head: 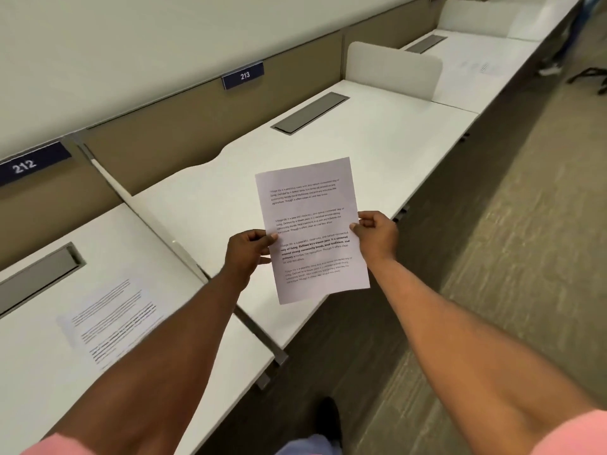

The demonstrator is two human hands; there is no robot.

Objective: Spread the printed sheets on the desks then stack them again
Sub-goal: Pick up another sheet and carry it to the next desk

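A printed sheet [312, 221] hangs in the air over the front edge of the middle desk [377, 142], the one labelled 213. My left hand [249, 251] pinches its left edge and my right hand [377, 233] pinches its right edge. I cannot tell whether more than one sheet is in my grip. Another printed sheet [115, 318] lies flat on the left desk [39, 372], labelled 212. A third sheet [479, 66] lies faintly visible on the far desk [460, 87].
White divider panels [394, 68] separate the desks. Grey cable trays [310, 113] sit at the back of each desk. A tan partition wall runs behind. Carpeted aisle [509, 257] lies on the right, with a chair base [588, 75] far off.
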